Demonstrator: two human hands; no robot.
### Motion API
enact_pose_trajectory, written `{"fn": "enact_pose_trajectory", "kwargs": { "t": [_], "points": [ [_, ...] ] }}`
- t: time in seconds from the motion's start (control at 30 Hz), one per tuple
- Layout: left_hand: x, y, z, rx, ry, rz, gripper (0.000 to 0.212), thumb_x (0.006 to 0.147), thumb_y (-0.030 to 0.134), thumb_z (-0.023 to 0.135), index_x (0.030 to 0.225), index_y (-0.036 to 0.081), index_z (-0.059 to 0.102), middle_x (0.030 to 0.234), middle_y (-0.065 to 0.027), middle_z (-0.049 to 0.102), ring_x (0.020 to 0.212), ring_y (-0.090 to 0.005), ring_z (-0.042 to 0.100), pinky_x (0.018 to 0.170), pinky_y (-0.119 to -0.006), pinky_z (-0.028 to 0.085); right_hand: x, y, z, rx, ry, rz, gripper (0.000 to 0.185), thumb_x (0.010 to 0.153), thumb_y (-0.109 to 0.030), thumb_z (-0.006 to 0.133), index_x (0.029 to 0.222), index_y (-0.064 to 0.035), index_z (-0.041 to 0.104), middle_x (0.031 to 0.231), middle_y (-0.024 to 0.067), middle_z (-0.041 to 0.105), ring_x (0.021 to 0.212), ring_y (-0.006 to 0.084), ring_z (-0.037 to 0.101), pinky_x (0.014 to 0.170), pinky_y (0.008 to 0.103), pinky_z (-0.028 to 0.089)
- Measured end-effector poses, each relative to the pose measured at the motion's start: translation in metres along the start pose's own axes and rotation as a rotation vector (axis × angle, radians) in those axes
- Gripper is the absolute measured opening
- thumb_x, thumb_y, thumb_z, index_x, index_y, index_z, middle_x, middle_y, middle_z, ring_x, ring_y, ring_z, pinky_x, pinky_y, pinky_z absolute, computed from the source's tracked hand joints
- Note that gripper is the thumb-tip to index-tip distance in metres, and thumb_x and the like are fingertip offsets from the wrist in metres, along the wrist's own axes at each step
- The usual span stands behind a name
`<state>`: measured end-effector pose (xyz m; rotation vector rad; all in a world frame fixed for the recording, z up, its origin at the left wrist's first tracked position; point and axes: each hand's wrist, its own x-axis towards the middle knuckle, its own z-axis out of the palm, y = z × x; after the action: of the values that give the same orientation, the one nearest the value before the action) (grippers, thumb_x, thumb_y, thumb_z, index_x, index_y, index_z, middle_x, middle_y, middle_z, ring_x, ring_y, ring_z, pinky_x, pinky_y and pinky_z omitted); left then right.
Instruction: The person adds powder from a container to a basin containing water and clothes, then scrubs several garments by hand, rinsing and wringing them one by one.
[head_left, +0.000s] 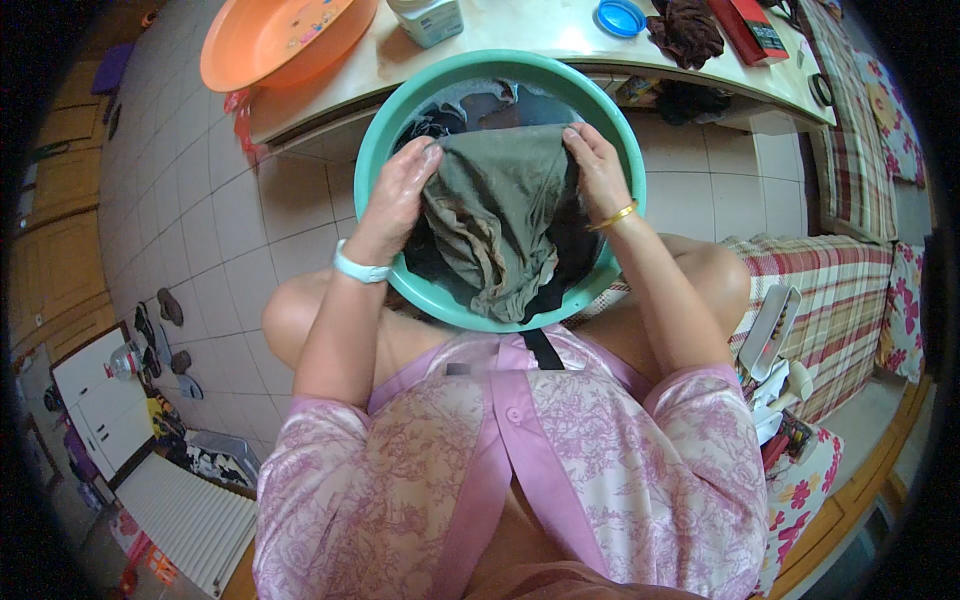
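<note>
A wet olive-green cloth garment (499, 187) is stretched between my two hands, its lower part bunched and hanging. My left hand (397, 191) pinches its upper left corner; a pale band is on that wrist. At the upper right corner, my right hand (600, 169) grips the fabric between thumb and fingers, with a gold bracelet on the wrist. Beneath is a green plastic basin (367, 161), resting near my lap. Dark wet cloth (435, 124) lies in the soapy water (544, 109) inside it. The garment hides much of the basin's contents.
Beyond the basin is a pale table (525, 37) bearing an orange basin (255, 45), a plastic tub (427, 21), a blue lid (621, 18), a brown cloth (684, 34) and a red box (746, 30). A plaid sofa (832, 300) holding a white tray (770, 330) is at right.
</note>
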<state>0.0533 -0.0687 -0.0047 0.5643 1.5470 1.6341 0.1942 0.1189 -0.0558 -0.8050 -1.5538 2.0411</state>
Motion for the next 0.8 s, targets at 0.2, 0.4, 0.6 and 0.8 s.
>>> {"fn": "enact_pose_trajectory", "kwargs": {
  "t": [0.2, 0.4, 0.6, 0.8],
  "points": [
    [0.021, -0.043, 0.040, -0.662, 0.301, -0.328, 0.018, 0.088, 0.021, 0.048, 0.098, 0.006, 0.051, 0.090, -0.0090, 0.057, 0.084, -0.0208, 0.056, 0.076, -0.034, 0.046, -0.056, -0.014, 0.081, -0.710, -0.226, -0.694, 0.012, 0.077, -0.016, 0.057, 0.076, -0.0047, 0.055, 0.070, 0.0162, 0.057, 0.064, 0.0338, 0.056, 0.057, 0.0388, 0.045],
    [0.017, -0.057, 0.069, -0.456, 0.242, -0.368, 0.028, 0.090, 0.032, 0.040, 0.093, 0.008, 0.055, 0.095, -0.0051, 0.057, 0.089, -0.0147, 0.053, 0.077, -0.030, 0.043, -0.006, -0.005, 0.074, -0.911, 0.130, -0.494, 0.030, 0.080, -0.029, 0.054, 0.060, -0.0062, 0.055, 0.058, 0.0148, 0.053, 0.053, 0.0321, 0.054, 0.048, 0.0396, 0.043],
    [0.031, -0.070, 0.057, -0.732, 0.142, -0.349, 0.026, 0.090, 0.033, 0.039, 0.078, 0.012, 0.048, 0.073, -0.0007, 0.051, 0.072, -0.0138, 0.050, 0.066, -0.028, 0.042, -0.018, 0.003, 0.081, -0.906, 0.072, -0.651, 0.028, 0.078, -0.022, 0.056, 0.056, -0.0064, 0.053, 0.058, 0.0155, 0.054, 0.052, 0.0314, 0.055, 0.050, 0.0389, 0.044],
    [0.045, -0.067, 0.031, -0.923, -0.207, -0.293, 0.034, 0.091, 0.035, 0.037, 0.064, 0.016, 0.047, 0.066, -0.0014, 0.050, 0.063, -0.0156, 0.051, 0.060, -0.029, 0.043, -0.039, -0.015, 0.095, -0.939, -0.033, -0.935, 0.022, 0.078, -0.020, 0.057, 0.060, -0.0070, 0.055, 0.059, 0.0134, 0.055, 0.052, 0.0290, 0.056, 0.049, 0.0367, 0.044]
  ]
}}
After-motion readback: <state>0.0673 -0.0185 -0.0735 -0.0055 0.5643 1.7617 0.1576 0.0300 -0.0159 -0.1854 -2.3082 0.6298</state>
